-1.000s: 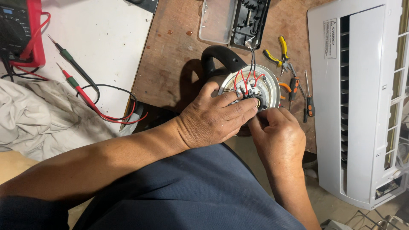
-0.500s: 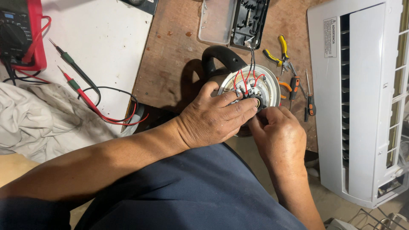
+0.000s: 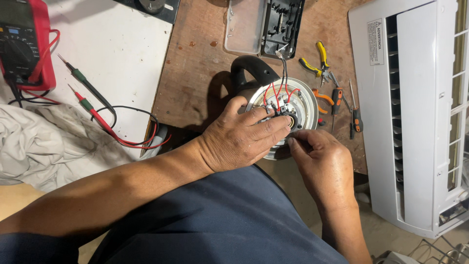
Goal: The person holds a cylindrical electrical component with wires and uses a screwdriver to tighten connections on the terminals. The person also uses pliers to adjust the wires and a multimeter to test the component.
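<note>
Nothing moved: 2 hands (image 3: 278,146) still grip the upturned kettle base (image 3: 303,100) (red wires).

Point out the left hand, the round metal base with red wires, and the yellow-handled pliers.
left hand (image 3: 242,142): head view, back of the hand.
round metal base (image 3: 305,100): head view, bare silver plate right of the wires.
yellow-handled pliers (image 3: 320,55): head view, upper yellow handle.

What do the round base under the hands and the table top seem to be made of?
The round base looks like bright metal, probably steel or aluminium: it is silvery and reflects light. Its black handle seems to be matte plastic. The table top looks like worn brown wood or board, dull and stained, though the exact kind cannot be told.
</note>
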